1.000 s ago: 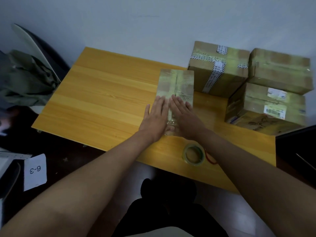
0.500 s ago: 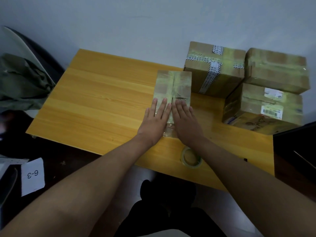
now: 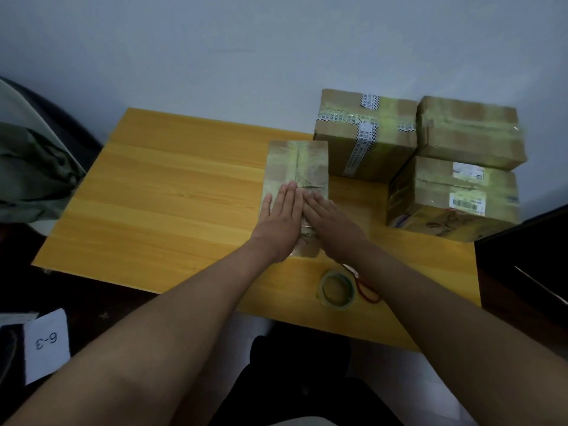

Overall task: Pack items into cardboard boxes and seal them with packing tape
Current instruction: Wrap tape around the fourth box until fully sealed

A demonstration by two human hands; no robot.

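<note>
A narrow cardboard box [image 3: 296,162] wrapped in clear tape lies on the yellow wooden table [image 3: 172,192], its long side pointing away from me. My left hand [image 3: 278,219] lies flat on the near left part of its top, fingers straight. My right hand [image 3: 333,224] lies flat beside it on the near right part, fingers straight too. The two hands almost touch along the box's taped middle seam. A roll of clear packing tape [image 3: 337,289] rests on the table just under my right forearm.
Three sealed cardboard boxes stand at the back right: one with printed tape [image 3: 362,133], and one [image 3: 468,132] stacked on another with labels [image 3: 451,198]. A red cord [image 3: 367,292] lies by the tape roll. A dark cabinet [image 3: 528,256] borders the table's right. A "6-3" tag [image 3: 46,344] lies lower left.
Both hands have slid a little farther up the box's top, staying flat and side by side. The box and tape roll have not moved.
</note>
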